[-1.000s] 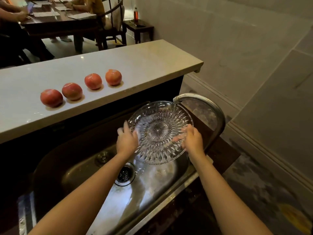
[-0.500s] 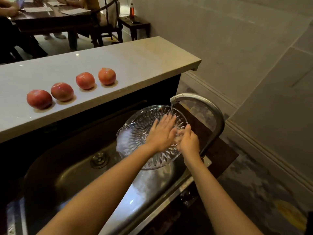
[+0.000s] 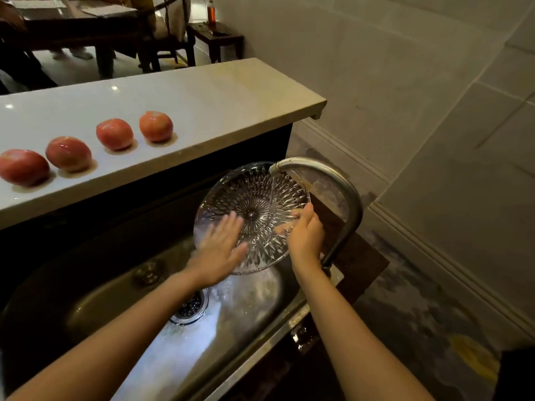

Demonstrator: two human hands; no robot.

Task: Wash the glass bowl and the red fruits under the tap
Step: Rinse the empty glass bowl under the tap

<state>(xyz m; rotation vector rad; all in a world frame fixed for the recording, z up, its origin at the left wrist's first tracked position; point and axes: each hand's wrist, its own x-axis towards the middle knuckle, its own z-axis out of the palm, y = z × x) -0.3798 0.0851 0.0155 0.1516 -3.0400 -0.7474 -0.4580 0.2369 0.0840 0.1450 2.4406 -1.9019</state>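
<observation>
We are in the first part, we think: our right hand (image 3: pixel 305 235) grasps the glass bowl (image 3: pixel 254 198) by its rim under the running tap (image 3: pixel 318 175), our flat left hand (image 3: pixel 220 250) rubs inside it, and the red fruits (image 3: pixel 114 134) wait on the table (image 3: pixel 217 94)

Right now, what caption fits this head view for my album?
The right hand holds the glass bowl under the running tap, left hand rubs it, four red fruits sit on the counter.

Four fruits (image 3: pixel 114 134) are sitting in a row on the counter (image 3: pixel 220 94) behind the sink (image 3: pixel 110 296), the glass bowl (image 3: pixel 252 195) hanging over the sink beneath the tap (image 3: pixel 327 173).
</observation>
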